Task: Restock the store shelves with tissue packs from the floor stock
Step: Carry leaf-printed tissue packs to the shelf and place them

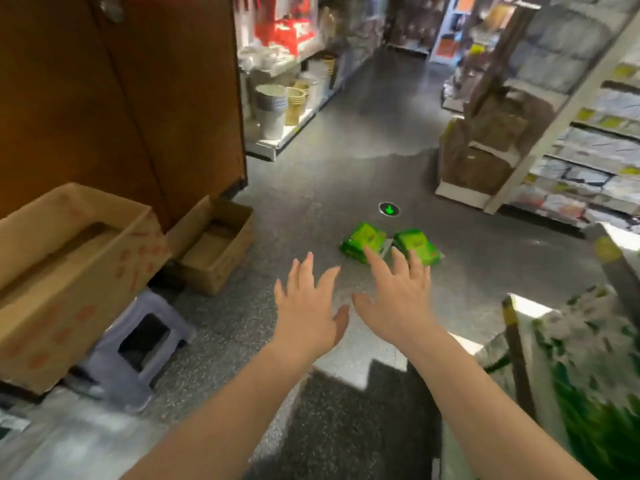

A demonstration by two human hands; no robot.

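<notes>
Two green tissue packs lie side by side on the grey floor, the left pack and the right pack. My left hand is stretched out with fingers spread, short of the packs and holding nothing. My right hand is also spread and empty, its fingertips overlapping the near edges of both packs in the picture; whether it touches them I cannot tell. White shelves with packaged goods stand at the right.
An open cardboard box sits on the floor at the left, a bigger box rests over a grey plastic stool. A brown wooden cabinet stands behind. Green-printed packs fill the near right. A green arrow marker lies beyond the packs.
</notes>
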